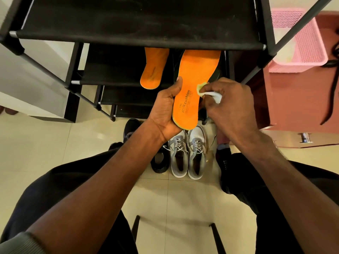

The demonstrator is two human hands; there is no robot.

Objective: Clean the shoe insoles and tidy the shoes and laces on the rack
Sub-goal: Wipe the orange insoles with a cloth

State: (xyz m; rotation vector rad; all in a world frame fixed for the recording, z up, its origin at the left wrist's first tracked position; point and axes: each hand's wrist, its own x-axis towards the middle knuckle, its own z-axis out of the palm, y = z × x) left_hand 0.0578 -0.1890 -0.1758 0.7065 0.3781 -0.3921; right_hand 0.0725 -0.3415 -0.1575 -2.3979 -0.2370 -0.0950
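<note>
An orange insole (192, 92) is held up in front of the black shoe rack (139, 24), its heel end cupped by the left hand (165, 114), thumb along its left edge. A small white cloth (214, 96) is pinched in the right hand (229, 105) and pressed to the insole's right edge. The wipe is best made in long strokes from heel to toe, with the insole braced firmly. A second insole (153, 70) lies on a far shelf; the grey sneakers (187, 154) wait on the floor below.
</note>
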